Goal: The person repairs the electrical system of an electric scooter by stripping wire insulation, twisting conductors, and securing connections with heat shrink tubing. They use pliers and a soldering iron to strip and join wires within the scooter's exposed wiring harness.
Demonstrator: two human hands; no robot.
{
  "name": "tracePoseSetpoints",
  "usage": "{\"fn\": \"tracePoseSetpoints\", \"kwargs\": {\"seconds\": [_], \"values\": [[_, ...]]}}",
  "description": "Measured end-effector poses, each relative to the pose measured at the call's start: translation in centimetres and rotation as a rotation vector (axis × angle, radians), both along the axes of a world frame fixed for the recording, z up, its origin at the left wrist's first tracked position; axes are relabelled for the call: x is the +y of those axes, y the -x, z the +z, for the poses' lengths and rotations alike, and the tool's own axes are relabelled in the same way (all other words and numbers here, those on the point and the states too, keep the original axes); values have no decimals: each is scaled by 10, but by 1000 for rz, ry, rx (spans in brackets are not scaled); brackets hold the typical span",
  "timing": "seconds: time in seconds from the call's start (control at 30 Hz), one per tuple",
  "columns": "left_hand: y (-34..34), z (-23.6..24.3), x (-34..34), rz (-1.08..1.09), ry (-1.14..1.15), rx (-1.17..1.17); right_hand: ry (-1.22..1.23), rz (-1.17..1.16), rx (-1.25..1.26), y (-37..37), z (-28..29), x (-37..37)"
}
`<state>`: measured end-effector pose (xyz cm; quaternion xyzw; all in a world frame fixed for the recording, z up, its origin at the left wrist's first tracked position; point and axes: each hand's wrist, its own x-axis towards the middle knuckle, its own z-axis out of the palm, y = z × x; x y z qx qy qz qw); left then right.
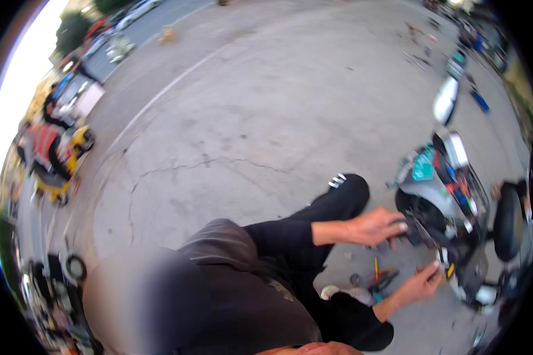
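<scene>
On the right stands a partly dismantled scooter (pixel 432 192) with its wires exposed. My left hand (pixel 370 228) is closed with its fingers round the edge of a dark plastic piece (pixel 419 234) at the scooter's near side. Whether that piece is fixed or loose I cannot tell. Lower down, my right hand (pixel 417 287) has thumb and fingers pinched together beside a white part with a yellow bit (pixel 448 266). What sits between those fingertips is too small and blurred to make out.
Tools with a yellow handle (pixel 377 269) and a dark ring (pixel 354 278) lie on the ground near my shoe (pixel 331 291). A teal cloth (pixel 423 164) rests on the scooter. A black rounded piece (pixel 507 225) juts out at right. Parked scooters (pixel 53 157) and people stand far left.
</scene>
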<state>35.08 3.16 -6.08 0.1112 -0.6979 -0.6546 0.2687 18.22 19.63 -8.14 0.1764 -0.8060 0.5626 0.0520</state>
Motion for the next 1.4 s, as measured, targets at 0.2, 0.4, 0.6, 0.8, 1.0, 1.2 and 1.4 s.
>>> {"fn": "tracePoseSetpoints", "kwargs": {"seconds": [0.2, 0.4, 0.6, 0.8, 1.0, 1.2, 1.4], "values": [[20, -4, 10, -33, -115, 149, -185, 147, 655, 19, 13, 8], [25, -5, 31, -107, -236, 96, -420, -153, 1199, 34, 23, 51], [19, 15, 23, -108, -155, 19, -667, -10, 1249, 43, 37, 55], [92, 5, 55, 173, -155, 130, -520, 234, 79, 15, 37, 3], [159, 16, 97, 210, 665, 417, 447, 444, -415, 59, 30, 51], [207, 32, 105, 144, 912, 438, 638, 649, -477, 112, 79, 75], [236, 14, 106, -76, 865, 358, 458, 247, -125, 160, 40, 46]]}}
